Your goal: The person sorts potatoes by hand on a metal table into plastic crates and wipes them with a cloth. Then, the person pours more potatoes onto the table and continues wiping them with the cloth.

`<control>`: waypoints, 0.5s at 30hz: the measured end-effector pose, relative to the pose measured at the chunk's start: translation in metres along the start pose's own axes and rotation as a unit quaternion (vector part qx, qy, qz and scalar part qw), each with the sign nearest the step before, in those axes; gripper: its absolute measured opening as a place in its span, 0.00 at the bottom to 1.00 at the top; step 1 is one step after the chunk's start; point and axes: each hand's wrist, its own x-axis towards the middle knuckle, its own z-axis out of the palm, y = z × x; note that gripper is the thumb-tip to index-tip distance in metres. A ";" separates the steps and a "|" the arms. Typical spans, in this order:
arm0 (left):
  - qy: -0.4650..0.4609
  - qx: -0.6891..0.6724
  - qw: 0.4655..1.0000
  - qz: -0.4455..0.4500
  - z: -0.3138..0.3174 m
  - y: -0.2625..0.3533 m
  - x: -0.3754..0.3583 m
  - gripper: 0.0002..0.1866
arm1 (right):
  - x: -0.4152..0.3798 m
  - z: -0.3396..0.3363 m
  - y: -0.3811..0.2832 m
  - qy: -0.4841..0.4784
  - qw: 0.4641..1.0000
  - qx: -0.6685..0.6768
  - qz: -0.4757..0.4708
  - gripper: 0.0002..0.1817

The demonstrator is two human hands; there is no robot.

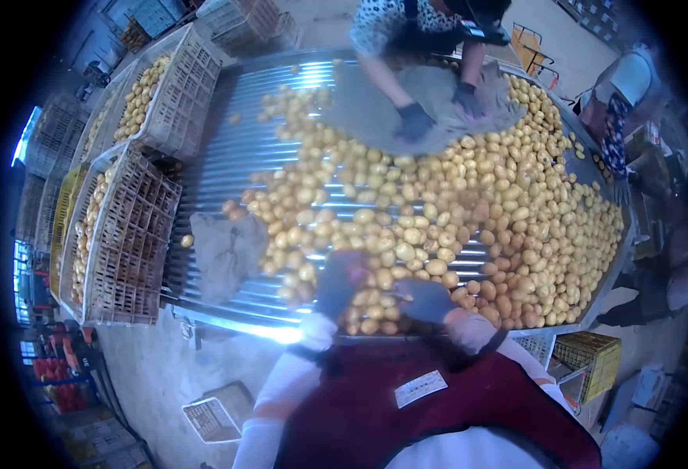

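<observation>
Potatoes (406, 234) lie spread over a ribbed metal roller table (242, 94), densest toward the right. My left hand (340, 283), in a dark grey glove, is over the potatoes near the table's front edge. It is smeared by motion, so its fingers cannot be made out. Beside it on the right, my right hand (424, 301), gloved alike, reaches in among the potatoes with its fingers toward the left. Whether it grips a potato is hidden. A crumpled grey cloth (226, 254) lies on the rollers to the left of my hands.
Across the table a co-worker's gloved hands (416, 123) press on a large grey cloth (359, 102). White plastic crates (129, 242) of potatoes stand along the left end. Another person (625, 86) is at the right. An empty crate (212, 420) sits on the floor.
</observation>
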 end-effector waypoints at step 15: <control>0.101 0.210 0.972 -0.035 -0.120 -0.055 -0.074 0.11 | 0.103 0.034 -0.026 0.007 0.994 -0.106 -0.028 0.21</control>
